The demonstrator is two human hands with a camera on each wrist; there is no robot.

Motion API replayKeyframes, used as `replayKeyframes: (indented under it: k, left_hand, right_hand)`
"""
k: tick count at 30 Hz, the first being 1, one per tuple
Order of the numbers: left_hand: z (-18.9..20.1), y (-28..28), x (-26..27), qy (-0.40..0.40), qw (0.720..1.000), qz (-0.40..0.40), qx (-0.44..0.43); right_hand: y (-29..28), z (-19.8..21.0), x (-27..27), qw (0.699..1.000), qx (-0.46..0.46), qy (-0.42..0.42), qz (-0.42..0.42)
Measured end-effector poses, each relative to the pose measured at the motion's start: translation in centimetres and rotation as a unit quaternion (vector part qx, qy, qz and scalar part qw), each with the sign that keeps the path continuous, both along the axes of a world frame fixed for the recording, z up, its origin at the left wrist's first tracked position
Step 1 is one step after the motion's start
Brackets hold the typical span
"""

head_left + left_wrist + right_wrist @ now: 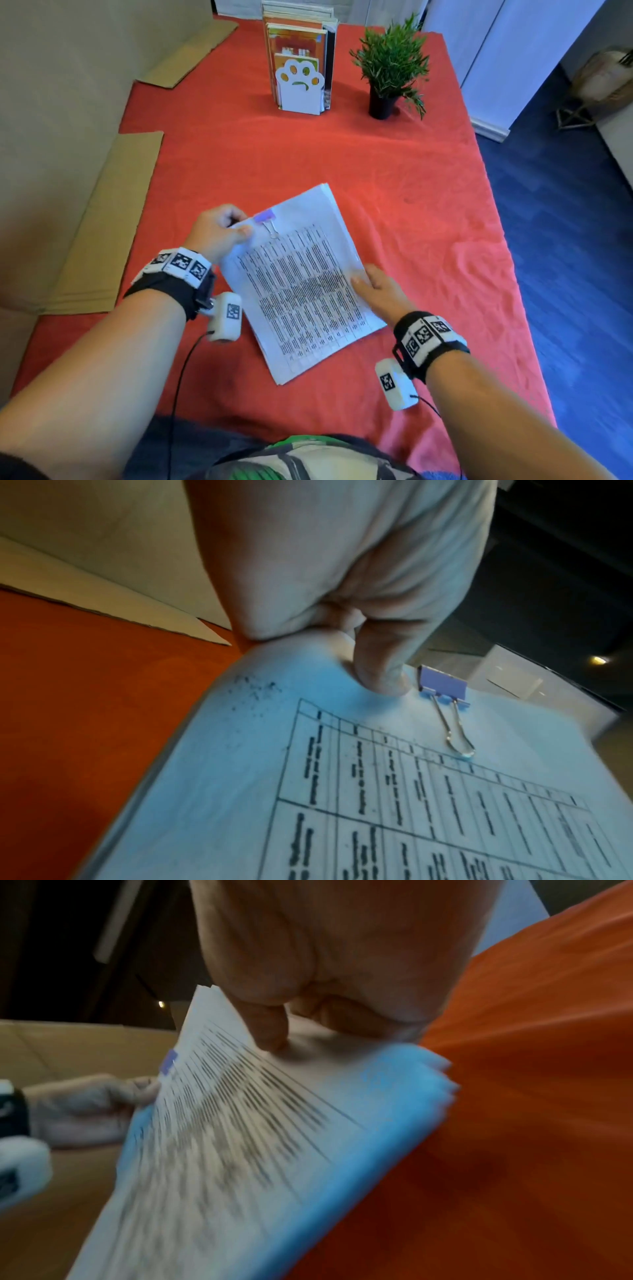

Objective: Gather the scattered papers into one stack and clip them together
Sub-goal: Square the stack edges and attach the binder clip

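The right hand (380, 291) is pinching the right edge of the paper stack (301, 284), which is lying askew on the red cloth (411, 205). The left hand (219, 233) is gripping its upper left corner, just beside the purple binder clip (265, 217) biting the top edge. Farther off, open cloth is stretching to the book holder (301, 85) and potted plant (390, 65).

White paper stack (301, 284) printed with black table rows, purple binder clip (264, 216) with silver handles, red-orange tablecloth (394, 171), green plant (394, 58) potted in black, black-and-white checker-tagged wristbands (180, 263).
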State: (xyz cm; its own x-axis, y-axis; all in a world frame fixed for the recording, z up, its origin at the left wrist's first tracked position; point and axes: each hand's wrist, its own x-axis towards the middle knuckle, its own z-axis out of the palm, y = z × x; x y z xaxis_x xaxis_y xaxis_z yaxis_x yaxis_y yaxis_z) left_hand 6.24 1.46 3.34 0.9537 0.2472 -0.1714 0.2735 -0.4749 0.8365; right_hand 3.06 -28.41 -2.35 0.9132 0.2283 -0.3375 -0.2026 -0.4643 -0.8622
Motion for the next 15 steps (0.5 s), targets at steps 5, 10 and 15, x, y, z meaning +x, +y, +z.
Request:
replayKeyframes:
  k: [5,10,15]
  left_hand:
    - [0.7,2.2,1.4,0.012,0.996,0.059,-0.062]
    - [0.3,1.6,2.1,-0.01,0.996,0.079,-0.03]
    - [-2.3,-0.5,0.9,0.03,0.998,0.026,0.051]
  right_hand:
    - [-1.4,-1.6,-2.1,0.98,0.14,0.143,-0.013]
    - [-1.2,-1.1,-1.3,0.975,0.153,0.113,-0.114]
    - [-2.6,-1.7,1.4,0.943,0.169,0.101,-0.267]
